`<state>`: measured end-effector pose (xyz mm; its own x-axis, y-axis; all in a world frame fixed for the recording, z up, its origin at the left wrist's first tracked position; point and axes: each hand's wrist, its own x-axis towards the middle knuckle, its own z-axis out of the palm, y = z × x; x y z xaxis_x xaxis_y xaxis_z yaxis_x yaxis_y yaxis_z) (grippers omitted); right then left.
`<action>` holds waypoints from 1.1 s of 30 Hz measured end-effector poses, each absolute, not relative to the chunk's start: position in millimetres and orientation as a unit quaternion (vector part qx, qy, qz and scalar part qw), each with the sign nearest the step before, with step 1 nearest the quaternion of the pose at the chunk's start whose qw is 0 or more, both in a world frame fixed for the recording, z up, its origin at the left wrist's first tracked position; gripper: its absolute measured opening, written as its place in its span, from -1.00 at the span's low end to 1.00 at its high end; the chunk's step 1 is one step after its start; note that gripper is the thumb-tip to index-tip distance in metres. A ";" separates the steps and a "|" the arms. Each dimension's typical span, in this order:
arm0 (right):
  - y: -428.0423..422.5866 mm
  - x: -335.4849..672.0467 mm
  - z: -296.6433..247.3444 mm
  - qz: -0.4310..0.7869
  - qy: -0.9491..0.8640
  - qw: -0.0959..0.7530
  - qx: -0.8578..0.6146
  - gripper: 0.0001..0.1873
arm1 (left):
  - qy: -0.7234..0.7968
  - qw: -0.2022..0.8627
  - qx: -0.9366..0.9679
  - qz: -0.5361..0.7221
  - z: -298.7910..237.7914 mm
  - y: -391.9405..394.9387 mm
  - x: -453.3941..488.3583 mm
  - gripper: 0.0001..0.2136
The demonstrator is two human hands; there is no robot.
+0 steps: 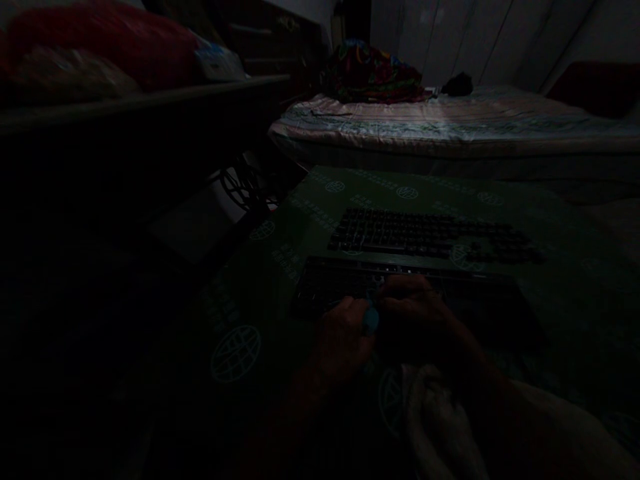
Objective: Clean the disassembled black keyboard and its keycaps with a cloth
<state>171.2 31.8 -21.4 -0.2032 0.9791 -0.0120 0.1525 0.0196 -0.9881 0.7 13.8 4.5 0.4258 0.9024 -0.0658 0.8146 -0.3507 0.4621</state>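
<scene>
Dimly, both hands sit close together over the near side of a dark keyboard (325,290) lying on a green mat (280,253) printed with globe marks. A small blue object (371,320) shows between the left hand (345,340) and the right hand (410,310), seemingly touching both; which one grips it I cannot tell, nor how the fingers curl. A second slab of keys (430,233) lies just beyond, apart from the hands. A pale cloth (435,413) lies beneath the wrists. Shadow swallows the room's left side, and the bottom edge cuts off the forearms
</scene>
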 end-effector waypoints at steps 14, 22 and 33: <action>36.4 172.5 -21.2 0.489 -0.581 0.425 -0.493 -0.89 | 0.518 0.196 0.826 0.112 3.7 23.9 0.7 -0.85; 37.9 171.6 -10.6 0.485 -0.505 0.431 -0.570 -0.90 | 0.511 0.186 0.835 0.084 16.4 51.0 0.4 -0.91; 41.7 175.5 -7.2 0.464 -0.486 0.413 -0.615 -0.90 | 0.507 0.183 0.840 0.063 15.6 53.3 0.7 -0.88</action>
<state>175.5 41.7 -7.2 0.0972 0.9808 -0.1691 0.2158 -0.1866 -0.9584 0.7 53.3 15.6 0.4780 0.8748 -0.0792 0.8286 -0.4192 0.3711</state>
